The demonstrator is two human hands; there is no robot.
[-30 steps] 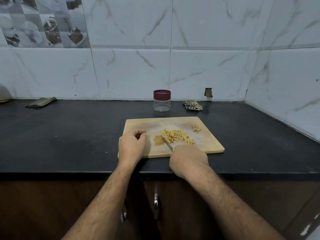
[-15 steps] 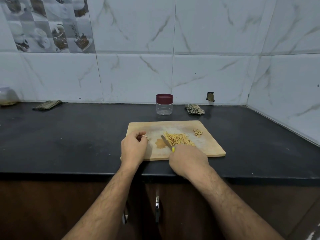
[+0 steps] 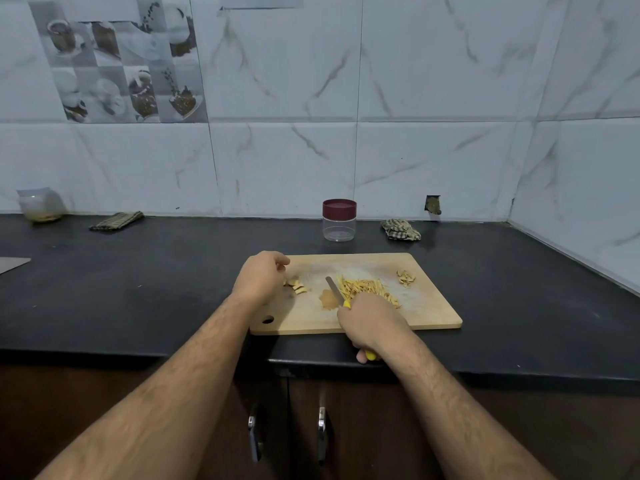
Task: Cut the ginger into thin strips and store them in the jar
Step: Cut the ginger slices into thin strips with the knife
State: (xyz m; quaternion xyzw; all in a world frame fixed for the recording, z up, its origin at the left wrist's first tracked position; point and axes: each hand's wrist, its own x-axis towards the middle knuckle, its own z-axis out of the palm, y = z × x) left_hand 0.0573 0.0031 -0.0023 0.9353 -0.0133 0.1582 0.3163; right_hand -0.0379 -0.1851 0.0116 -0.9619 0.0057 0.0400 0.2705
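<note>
A wooden cutting board (image 3: 429,313) lies on the black counter. A pile of thin ginger strips (image 3: 363,287) sits mid-board. My right hand (image 3: 372,320) grips a yellow-handled knife (image 3: 334,289) whose blade lies against the pile's left side. My left hand (image 3: 261,277) rests at the board's left end, fingers curled, with a few ginger slices (image 3: 298,285) lying just beside them. A small heap of peel scraps (image 3: 405,278) sits near the board's far right. The clear jar (image 3: 339,221) with a maroon lid stands closed behind the board.
A crumpled checked cloth (image 3: 401,230) lies right of the jar and a folded cloth (image 3: 116,221) at the far left. A plastic container (image 3: 40,206) stands at the back left. The tiled wall corner closes in on the right. Cabinet handles (image 3: 322,431) hang below the counter edge.
My left hand has shifted slightly and ginger slices now show beside its fingers. The knife blade has stayed against the left of the strip pile. The camera has tilted upward.
</note>
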